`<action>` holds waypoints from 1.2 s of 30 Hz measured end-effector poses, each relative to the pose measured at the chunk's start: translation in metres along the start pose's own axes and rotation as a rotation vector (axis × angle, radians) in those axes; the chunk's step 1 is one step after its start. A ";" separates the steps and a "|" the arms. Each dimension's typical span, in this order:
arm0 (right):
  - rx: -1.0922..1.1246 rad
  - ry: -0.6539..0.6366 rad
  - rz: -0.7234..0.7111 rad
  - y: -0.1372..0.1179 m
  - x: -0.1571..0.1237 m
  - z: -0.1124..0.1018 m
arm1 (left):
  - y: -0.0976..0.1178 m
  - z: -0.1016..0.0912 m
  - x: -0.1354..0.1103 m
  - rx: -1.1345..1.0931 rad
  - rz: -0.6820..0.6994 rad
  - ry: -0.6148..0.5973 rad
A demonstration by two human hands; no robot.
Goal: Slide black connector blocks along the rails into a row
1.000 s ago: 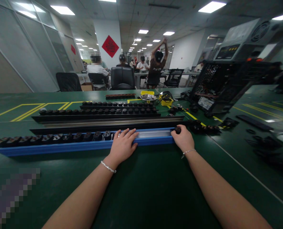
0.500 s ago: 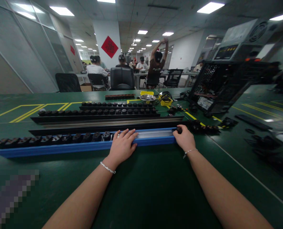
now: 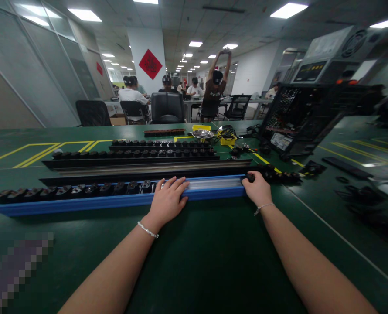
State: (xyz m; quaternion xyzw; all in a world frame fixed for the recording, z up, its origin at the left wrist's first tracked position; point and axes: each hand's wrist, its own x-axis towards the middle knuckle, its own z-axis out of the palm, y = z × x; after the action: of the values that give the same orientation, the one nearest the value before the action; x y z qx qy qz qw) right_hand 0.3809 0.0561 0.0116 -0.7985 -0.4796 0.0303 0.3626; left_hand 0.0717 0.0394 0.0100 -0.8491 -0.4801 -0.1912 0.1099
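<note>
A long blue rail (image 3: 83, 204) lies across the green table in front of me. Its left part carries a row of black round modules (image 3: 106, 189) that look like power sockets, and a pale channel (image 3: 210, 183) shows further right. My left hand (image 3: 169, 198) rests on the rail just right of that row, fingers stretched out and spread; whatever lies under the palm is hidden. At the rail's right end, my right hand (image 3: 258, 188) pinches a small black round module (image 3: 250, 177) between thumb and fingers.
Behind the blue rail lie black rails (image 3: 148, 162) with more modules. A metal dish (image 3: 202, 134), a yellow container (image 3: 227, 138) and loose black parts (image 3: 279, 175) sit further back. An opened computer case (image 3: 290, 117) stands at right. People sit at tables beyond.
My right hand has moved slightly right with the black module, toward the rail's right end. My left hand stays where it was.
</note>
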 end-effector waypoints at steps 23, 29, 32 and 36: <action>-0.060 0.238 0.236 0.066 0.037 -0.055 | 0.000 0.001 0.000 -0.003 -0.002 -0.002; -0.154 0.306 0.183 0.147 0.056 -0.091 | 0.000 0.001 0.000 0.000 -0.002 -0.006; -0.120 0.317 0.199 0.180 0.069 -0.085 | 0.000 0.001 0.000 0.008 -0.003 -0.005; -0.113 0.246 0.276 0.197 0.084 -0.069 | 0.000 0.001 0.000 0.009 -0.009 -0.004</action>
State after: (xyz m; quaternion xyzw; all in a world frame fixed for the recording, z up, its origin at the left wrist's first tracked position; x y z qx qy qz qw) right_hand 0.5995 0.0300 -0.0325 -0.8736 -0.3183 -0.0452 0.3654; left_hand 0.0726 0.0399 0.0093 -0.8467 -0.4850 -0.1877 0.1121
